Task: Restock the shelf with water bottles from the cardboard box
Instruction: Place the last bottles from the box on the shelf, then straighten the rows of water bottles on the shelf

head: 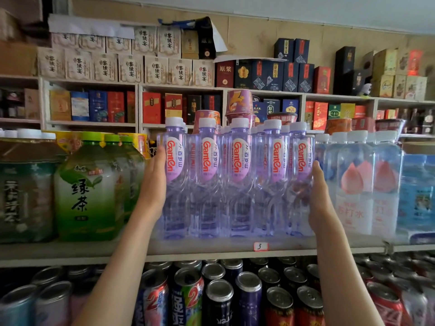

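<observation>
Clear plastic: the row of purple-tinted water bottles with white caps and pink oval labels (237,175) stands upright near the front of the pale shelf board (94,251), between the two palms
Left hand (154,182): flat and unclenched, fingers straight, palm laid against the outer side of the end bottle; it presses, it does not wrap
Right hand (319,196): likewise flat and unclenched, palm against the outer side of the opposite end bottle
Grip: a squeeze of the whole row from both ends, no single bottle enclosed
Outside the left palm: large green tea bottles with green caps (89,184), just beside the row
Outside the right palm: clear bottles with a pink drop label (357,180), touching or nearly touching the row
Below the grip: cans with silver tops (219,300) on the lower tier
Cardboard box: not in view
Risk: uneven pressure may buckle the row at its middle, since only the end bottles are held, and a bottle tipping forward could fall onto the cans
Stage: likely squaring up the row
</observation>
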The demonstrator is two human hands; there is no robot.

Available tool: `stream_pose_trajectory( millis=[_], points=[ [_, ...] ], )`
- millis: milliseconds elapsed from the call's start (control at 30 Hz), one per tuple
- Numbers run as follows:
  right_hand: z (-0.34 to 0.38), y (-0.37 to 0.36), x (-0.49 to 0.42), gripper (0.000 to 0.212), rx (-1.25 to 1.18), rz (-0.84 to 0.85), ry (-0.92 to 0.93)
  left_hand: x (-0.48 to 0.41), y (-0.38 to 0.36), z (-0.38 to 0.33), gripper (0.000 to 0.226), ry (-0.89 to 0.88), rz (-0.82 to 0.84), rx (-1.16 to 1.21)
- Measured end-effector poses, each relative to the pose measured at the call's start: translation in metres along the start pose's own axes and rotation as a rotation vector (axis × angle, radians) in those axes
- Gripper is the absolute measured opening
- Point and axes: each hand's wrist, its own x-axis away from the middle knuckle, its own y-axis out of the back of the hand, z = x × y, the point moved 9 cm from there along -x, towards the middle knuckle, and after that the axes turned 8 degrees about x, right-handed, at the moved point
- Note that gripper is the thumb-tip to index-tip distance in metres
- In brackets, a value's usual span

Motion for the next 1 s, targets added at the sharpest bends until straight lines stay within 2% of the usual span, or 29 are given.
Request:
stream_pose_trajectory(
  millis=[133, 233, 400, 567, 700, 767, 933, 1000],
  points=[
    [-0.001, 0.002, 0.003, 0.052, 0.035, 0.015, 0.000, -0.001, 0.000, -0.001, 0.068, -0.004, 0.011, 0.002],
    [0.001, 0.003, 0.003, 0.038, 0.013, -0.002, -0.004, -0.002, 0.001, 0.001, 0.071, 0.000, 0.009, -0.006],
    [0.004, 0.003, 0.007, 0.037, -0.027, 0.001, -0.006, -0.004, 0.001, 0.001, 0.060, -0.009, 0.001, 0.014],
    [0.002, 0.003, 0.007, 0.039, -0.029, 0.004, -0.016, -0.004, 0.000, 0.002, 0.074, 0.013, 0.017, 0.010],
    [-0.002, 0.005, 0.006, 0.036, -0.011, 0.006, 0.000, -0.006, 0.000, 0.002, 0.051, 0.019, 0.021, 0.067],
    [-0.001, 0.006, 0.006, 0.032, -0.008, 0.011, 0.010, -0.005, -0.002, -0.001, 0.048, 0.006, 0.035, 0.079],
    [0.009, 0.006, 0.010, 0.034, 0.032, 0.036, 0.037, -0.001, 0.000, -0.011, 0.053, -0.070, -0.018, 0.021],
    [0.016, 0.005, 0.012, 0.038, 0.071, 0.037, 0.069, 0.003, 0.000, -0.028, 0.068, -0.162, -0.063, -0.114]
  ],
)
